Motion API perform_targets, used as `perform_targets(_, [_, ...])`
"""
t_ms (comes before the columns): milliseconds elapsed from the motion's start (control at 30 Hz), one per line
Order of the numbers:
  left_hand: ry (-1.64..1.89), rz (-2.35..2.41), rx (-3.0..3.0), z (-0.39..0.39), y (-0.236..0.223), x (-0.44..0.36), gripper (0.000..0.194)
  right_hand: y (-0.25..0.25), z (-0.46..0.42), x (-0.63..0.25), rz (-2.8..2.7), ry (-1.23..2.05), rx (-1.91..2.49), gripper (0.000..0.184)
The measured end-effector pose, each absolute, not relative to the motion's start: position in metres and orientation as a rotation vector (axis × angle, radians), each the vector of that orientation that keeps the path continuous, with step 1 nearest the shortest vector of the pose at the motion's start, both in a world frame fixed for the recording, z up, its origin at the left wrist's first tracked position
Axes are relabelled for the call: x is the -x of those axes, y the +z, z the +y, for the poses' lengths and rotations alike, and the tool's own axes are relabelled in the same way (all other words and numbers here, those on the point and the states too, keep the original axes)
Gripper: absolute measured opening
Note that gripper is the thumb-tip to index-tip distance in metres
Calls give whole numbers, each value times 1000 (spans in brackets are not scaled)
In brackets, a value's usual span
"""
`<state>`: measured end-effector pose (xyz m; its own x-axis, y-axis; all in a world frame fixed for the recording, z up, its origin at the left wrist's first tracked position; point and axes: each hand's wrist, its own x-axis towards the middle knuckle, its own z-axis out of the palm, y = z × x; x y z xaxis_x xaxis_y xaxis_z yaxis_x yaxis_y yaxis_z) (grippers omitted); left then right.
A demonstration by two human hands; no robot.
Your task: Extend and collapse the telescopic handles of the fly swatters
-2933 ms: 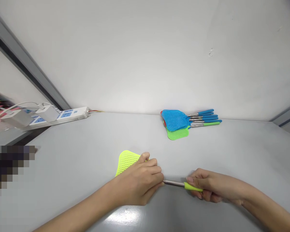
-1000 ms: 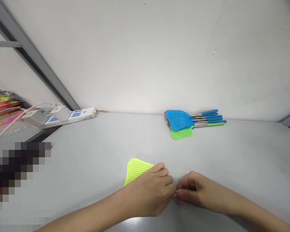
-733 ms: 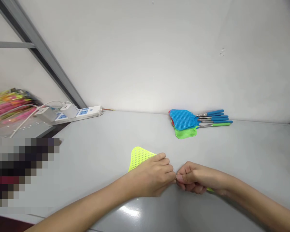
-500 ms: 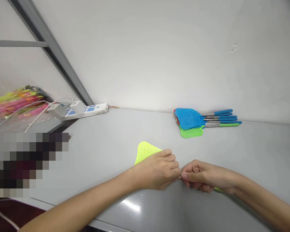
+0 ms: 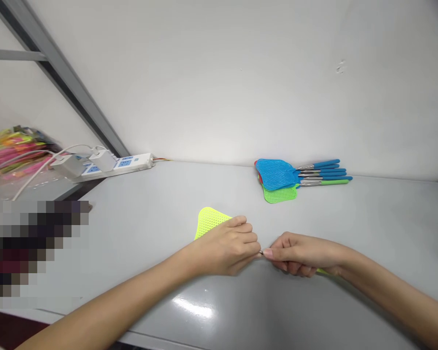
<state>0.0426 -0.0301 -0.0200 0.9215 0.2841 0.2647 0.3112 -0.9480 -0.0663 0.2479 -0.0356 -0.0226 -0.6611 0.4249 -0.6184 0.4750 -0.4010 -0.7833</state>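
Observation:
A yellow fly swatter [image 5: 209,222] with a perforated head lies across both hands, low over the grey table. My left hand [image 5: 228,247] is closed around its neck, covering part of the head. To the right, my right hand [image 5: 294,253] pinches the shaft, and a bit of yellow-green handle shows beneath that palm. Between the two hands a short piece of metal rod [image 5: 262,253] is visible. Most of the shaft is hidden by my fingers.
Blue fly swatters [image 5: 275,174] with metal shafts are stacked near the wall, over a green one [image 5: 281,195] and something red. A power strip [image 5: 126,164] with white plugs sits at left, beside bagged colourful items [image 5: 16,150]. The grey table [image 5: 149,214] meets the wall behind.
The view has shifted slightly, so everything appears further left and higher. A small gap has opened between my hands, showing metal shaft. Both hands keep their hold.

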Motion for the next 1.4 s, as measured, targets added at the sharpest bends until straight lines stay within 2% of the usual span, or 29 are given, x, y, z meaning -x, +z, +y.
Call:
perform_targets(700, [-317, -593, 3049, -19, -17, -27, 27, -26, -23, -260, 1610, -2351, -1223, 40])
perform_targets(900, [-305, -654, 3034, -17, -14, -25, 27, -25, -22, -265, 1612, -2469, -1198, 34])
perform_targets(1033, [-227, -788, 3029, -18, -12, -25, 23, -24, -20, -267, 1716, -2434, -1249, 28])
perform_targets(1133, [-195, -807, 3014, -25, -14, -31, 13, -25, -22, -264, 1742, -2438, -1285, 28])
perform_targets(1400, [-146, -916, 3035, -55, -35, -55, 14, -19, -38, -243, 1768, -2427, -1285, 23])
